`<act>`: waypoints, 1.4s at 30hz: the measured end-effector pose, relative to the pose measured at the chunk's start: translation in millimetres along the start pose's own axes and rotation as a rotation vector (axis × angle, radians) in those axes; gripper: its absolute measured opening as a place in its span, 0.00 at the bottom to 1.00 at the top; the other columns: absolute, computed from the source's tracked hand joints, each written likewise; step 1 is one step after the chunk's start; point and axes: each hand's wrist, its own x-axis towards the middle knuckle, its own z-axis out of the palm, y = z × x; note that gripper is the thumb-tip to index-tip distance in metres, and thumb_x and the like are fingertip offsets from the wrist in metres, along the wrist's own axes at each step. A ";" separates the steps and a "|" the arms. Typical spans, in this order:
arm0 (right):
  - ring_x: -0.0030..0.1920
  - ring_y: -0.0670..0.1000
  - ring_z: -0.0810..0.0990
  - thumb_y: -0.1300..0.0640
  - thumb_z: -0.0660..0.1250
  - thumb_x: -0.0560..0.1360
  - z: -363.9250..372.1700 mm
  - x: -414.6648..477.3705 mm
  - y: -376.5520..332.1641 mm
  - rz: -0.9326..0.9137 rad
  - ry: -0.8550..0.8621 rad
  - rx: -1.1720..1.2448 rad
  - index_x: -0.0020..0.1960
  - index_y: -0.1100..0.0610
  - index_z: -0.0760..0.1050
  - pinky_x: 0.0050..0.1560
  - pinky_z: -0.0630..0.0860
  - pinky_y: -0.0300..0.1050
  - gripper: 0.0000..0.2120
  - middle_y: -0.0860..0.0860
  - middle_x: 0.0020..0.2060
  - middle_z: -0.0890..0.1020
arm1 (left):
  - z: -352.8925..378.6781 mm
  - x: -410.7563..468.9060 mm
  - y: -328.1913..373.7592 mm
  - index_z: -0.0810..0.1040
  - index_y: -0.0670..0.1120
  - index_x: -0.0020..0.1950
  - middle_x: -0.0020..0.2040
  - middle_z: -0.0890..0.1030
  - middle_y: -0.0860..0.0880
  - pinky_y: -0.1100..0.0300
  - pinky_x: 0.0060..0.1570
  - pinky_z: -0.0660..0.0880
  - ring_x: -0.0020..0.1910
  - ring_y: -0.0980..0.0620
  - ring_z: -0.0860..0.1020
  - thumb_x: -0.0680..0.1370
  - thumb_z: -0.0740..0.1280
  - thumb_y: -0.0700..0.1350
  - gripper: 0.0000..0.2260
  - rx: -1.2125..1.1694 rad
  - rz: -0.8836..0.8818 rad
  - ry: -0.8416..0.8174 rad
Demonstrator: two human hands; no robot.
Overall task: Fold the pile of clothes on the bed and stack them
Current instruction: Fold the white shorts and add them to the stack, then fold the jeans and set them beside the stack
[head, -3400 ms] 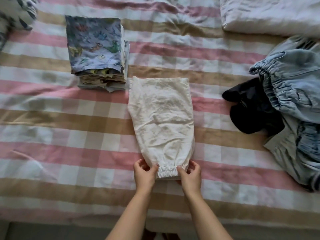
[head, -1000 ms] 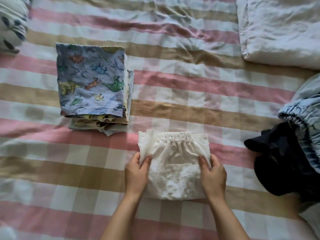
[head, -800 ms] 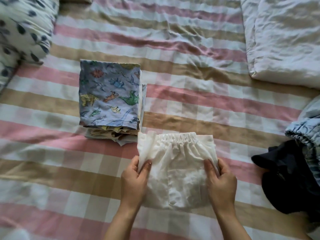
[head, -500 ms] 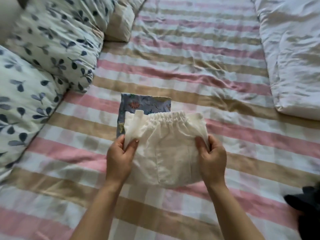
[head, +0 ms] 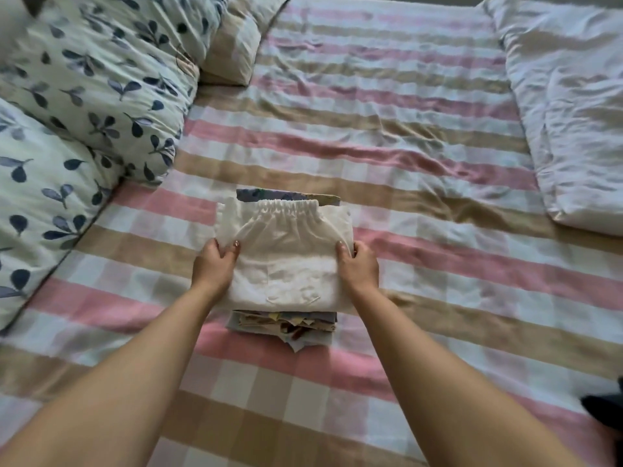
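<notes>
Left hand [head: 215, 264] and right hand [head: 359, 264] fingers pinch folded white elastic-waist cotton shorts [head: 286, 254] atop stack of folded printed clothes [head: 286, 323]; risk: wider shorts overhang, fold may slump on release.

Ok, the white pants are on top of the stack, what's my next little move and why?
Probably let go and smooth them flat. The white pants lie on the stack, overhanging its sides, while your left hand and right hand grip their edges.

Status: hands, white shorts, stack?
Left hand and right hand grip the folded white shorts at the sides. Shorts over the folded stack, contact unclear. Nothing blocking.
</notes>
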 end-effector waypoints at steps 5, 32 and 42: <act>0.50 0.52 0.77 0.51 0.60 0.78 -34.8 -29.9 8.7 -0.066 -0.032 -0.099 0.61 0.58 0.71 0.48 0.72 0.44 0.16 0.53 0.51 0.79 | 6.2 -47.8 32.6 0.69 0.37 0.65 0.60 0.71 0.35 0.47 0.55 0.65 0.58 0.36 0.68 0.76 0.66 0.44 0.20 0.263 0.369 0.293; 0.54 0.50 0.76 0.55 0.63 0.76 -451.4 -215.4 216.9 0.026 0.236 -0.516 0.55 0.52 0.76 0.53 0.69 0.41 0.09 0.49 0.50 0.80 | 293.4 -441.1 221.0 0.76 0.50 0.52 0.49 0.80 0.53 0.60 0.45 0.70 0.49 0.53 0.77 0.77 0.62 0.49 0.07 0.289 0.843 -0.643; 0.60 0.51 0.68 0.55 0.71 0.69 -513.6 -179.8 293.0 -0.009 0.235 -0.729 0.64 0.48 0.70 0.61 0.67 0.44 0.24 0.48 0.58 0.72 | 415.8 -487.2 237.0 0.68 0.42 0.61 0.54 0.76 0.44 0.58 0.53 0.70 0.53 0.46 0.75 0.76 0.66 0.43 0.16 0.021 0.285 -0.627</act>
